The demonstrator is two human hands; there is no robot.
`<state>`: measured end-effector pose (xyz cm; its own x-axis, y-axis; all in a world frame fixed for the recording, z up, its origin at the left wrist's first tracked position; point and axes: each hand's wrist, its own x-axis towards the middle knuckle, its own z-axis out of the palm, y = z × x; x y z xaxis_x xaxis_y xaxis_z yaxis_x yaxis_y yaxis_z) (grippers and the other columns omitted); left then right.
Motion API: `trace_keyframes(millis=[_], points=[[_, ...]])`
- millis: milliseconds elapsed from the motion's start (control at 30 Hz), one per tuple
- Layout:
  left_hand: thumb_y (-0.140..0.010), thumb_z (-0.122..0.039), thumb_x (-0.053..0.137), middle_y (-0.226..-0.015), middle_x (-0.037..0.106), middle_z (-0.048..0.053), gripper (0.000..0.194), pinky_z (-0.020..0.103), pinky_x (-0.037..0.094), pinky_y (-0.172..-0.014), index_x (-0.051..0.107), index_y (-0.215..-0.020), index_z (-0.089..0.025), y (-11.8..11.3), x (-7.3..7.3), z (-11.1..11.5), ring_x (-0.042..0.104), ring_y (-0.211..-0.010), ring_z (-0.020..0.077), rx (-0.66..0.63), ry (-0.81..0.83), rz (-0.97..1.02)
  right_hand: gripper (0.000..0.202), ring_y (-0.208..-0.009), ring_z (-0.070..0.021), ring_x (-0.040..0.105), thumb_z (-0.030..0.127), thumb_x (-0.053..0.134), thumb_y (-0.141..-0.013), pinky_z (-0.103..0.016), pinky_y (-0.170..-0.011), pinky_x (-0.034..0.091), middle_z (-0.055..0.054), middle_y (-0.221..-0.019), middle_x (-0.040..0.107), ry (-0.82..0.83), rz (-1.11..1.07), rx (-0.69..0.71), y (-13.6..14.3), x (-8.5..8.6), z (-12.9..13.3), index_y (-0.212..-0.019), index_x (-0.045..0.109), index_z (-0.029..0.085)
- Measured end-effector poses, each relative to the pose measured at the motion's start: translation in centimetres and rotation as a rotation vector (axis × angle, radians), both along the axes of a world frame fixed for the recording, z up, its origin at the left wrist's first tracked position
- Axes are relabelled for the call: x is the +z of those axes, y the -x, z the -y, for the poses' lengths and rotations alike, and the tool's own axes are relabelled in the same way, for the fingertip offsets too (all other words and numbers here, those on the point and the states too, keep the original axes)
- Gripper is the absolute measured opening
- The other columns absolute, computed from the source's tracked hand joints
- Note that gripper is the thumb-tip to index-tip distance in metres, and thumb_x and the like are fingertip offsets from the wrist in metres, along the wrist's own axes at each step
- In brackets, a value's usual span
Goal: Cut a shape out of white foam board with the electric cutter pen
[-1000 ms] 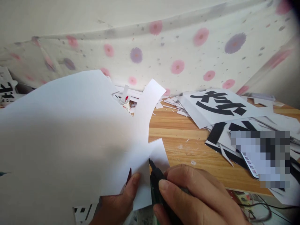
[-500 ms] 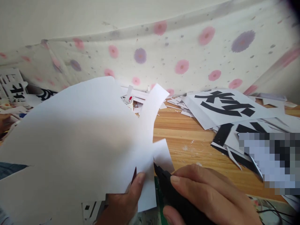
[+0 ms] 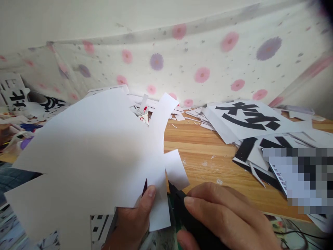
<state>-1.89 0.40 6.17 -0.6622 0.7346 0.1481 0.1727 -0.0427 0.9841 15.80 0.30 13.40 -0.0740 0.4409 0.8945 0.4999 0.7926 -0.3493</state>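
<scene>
A large white cut-out sheet [image 3: 85, 149], with a curved top edge, notches and a narrow arm at upper right, fills the left and middle of the head view. My left hand [image 3: 132, 218] grips its lower edge, thumb on top beside a narrow slit; the other fingers are hidden underneath. In my right hand [image 3: 229, 215] is a thick black tool with a narrow pointed tip [image 3: 174, 190], its exact kind unclear. The tip is by the sheet's right edge, just below a small white flap [image 3: 177, 167], and a thin gap separates it from the strip my thumb presses.
On the wooden table [image 3: 200, 146], a sheet with black strokes [image 3: 249, 116] lies over white and black scraps at right. A paper cup [image 3: 144, 118] holding offcuts stands behind my sheet. Another person's hand [image 3: 3, 132] shows at far left. Cables [image 3: 299, 232] hang at lower right.
The white sheet and my left hand have shifted slightly left. The black tool's tip has moved a little left and now stands apart from the strip's edge.
</scene>
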Motion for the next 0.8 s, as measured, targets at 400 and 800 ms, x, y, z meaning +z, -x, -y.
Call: trace_keyframes(millis=[400, 800], points=[[-0.054, -0.04, 0.078, -0.077, 0.073, 0.006, 0.027, 0.046, 0.054, -0.093, 0.069, -0.073, -0.024, -0.4, 1.3, 0.2, 0.07, -0.089, 0.0323, -0.06, 0.034, 0.011, 0.021, -0.048, -0.0119, 0.06, 0.035, 0.058, -0.091, -0.023, -0.045, 0.047, -0.002, -0.062, 0.063, 0.015, -0.124, -0.092, 1.5, -0.3, 0.5, -0.081, 0.066, 0.019], [-0.056, -0.041, 0.078, -0.08, 0.073, 0.005, 0.035, 0.04, 0.058, -0.083, 0.07, -0.085, -0.022, -0.4, 1.1, 0.3, 0.07, -0.084, 0.029, -0.108, 0.036, 0.093, 0.023, -0.047, -0.0118, 0.063, 0.033, 0.055, -0.093, -0.021, -0.043, 0.051, -0.002, -0.063, 0.065, -0.064, -0.069, -0.122, 1.4, 0.0, 0.3, -0.079, 0.065, 0.019]])
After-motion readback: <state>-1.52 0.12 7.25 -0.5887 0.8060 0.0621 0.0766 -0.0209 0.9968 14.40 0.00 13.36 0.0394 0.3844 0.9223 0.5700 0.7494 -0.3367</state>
